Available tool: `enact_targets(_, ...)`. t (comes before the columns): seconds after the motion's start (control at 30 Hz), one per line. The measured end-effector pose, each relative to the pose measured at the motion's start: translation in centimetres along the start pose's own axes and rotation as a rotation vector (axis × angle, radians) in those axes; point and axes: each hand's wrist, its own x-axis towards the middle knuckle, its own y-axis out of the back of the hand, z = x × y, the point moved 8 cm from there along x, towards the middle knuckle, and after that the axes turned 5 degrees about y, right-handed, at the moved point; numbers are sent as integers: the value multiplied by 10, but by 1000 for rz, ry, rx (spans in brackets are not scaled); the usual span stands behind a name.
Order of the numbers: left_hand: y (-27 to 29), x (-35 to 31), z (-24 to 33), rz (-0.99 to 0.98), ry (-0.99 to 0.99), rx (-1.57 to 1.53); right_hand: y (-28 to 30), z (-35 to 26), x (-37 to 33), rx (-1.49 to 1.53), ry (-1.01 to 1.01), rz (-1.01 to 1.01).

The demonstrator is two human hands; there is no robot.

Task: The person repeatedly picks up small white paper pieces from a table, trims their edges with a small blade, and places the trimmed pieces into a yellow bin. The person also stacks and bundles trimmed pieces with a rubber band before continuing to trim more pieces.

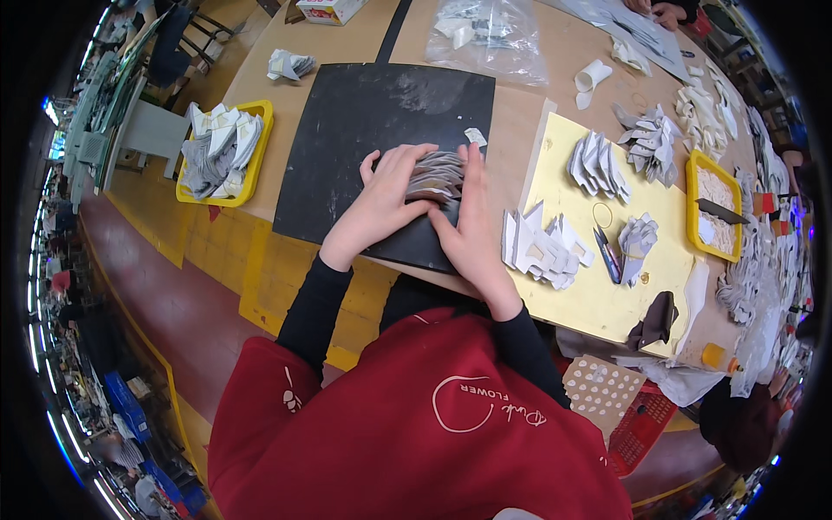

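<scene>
A stack of thin grey cut pieces (436,173), with a brownish one at its near side, stands on the black mat (347,139). My left hand (381,199) is curved round the stack's left side, its fingers reaching over the far edge. From the right, my right hand (472,221) presses against the stack with fingers stretched upward. Both thumbs meet at the near side of the pieces. A small white scrap (476,137) lies by my right fingertips.
Left stands a yellow tray (267,130) of grey and white pieces. On the yellow board (555,143) at right are several bundles of cut pieces (598,165) and scissors (609,256). Another yellow tray (691,204) sits farther right; a plastic bag (520,52) lies at the back.
</scene>
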Motion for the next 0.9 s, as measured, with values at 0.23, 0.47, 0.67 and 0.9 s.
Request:
enact_targets(0.23,-15,-9,5,224,-71,120,-6,-7,4,520,-129,79)
enact_targets(0.47,-4,-4,5,323,40,63,-20,-4,7,579,-61,25)
enact_targets(0.67,-2,-4,-1,327,-1,-39,-22,-12,5,695,-76,-9)
enact_targets(0.9,-3,-2,-21,311,19,-19,-30,-5,6,396,28,49)
